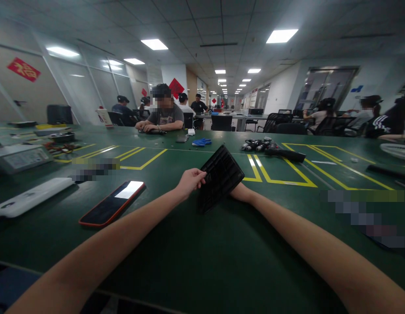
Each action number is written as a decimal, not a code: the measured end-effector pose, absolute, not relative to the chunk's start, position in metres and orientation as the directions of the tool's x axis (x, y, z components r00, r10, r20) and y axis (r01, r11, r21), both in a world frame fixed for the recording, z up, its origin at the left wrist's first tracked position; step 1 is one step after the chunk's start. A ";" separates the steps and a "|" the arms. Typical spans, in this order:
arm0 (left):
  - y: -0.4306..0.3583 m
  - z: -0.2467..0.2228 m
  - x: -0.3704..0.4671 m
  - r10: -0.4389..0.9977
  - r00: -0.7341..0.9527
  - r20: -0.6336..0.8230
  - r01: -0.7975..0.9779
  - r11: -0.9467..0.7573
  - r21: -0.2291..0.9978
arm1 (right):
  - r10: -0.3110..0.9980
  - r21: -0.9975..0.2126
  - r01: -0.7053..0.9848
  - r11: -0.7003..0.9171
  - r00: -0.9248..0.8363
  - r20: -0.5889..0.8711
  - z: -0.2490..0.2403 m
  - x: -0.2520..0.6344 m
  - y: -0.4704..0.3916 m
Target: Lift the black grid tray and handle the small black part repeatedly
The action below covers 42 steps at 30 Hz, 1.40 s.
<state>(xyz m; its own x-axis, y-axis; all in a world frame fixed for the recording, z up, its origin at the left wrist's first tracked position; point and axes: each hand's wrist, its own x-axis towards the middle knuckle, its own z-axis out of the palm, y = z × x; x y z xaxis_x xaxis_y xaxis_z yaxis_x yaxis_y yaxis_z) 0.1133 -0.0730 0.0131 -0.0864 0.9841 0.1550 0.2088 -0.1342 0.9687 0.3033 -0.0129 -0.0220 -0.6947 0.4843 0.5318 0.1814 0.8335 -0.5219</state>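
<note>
A black rectangular plastic panel (220, 179) with a ribbed, grid-like face is held tilted above the green table, its gridded side toward me. My left hand (192, 181) is closed in a pinch at the panel's left edge, thumb and forefinger against it. Whether something small also sits between those fingertips is too dim to tell. From behind and below, my right hand (241, 192) supports the lower right side of the panel, which hides most of its fingers.
An orange-cased phone (112, 205) and a long white plastic piece (35, 197) lie at left on the green table (202, 261). Farther off are a blue glove (201, 142), bundled black cables (259, 145), and a grey box (22, 157). A person (165, 113) sits across the table.
</note>
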 end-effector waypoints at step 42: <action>-0.065 0.019 0.105 0.980 -0.196 -0.039 -0.098 0.020 0.995 | 0.517 -0.477 0.272 0.836 -0.682 0.517 -0.016 0.303 -0.018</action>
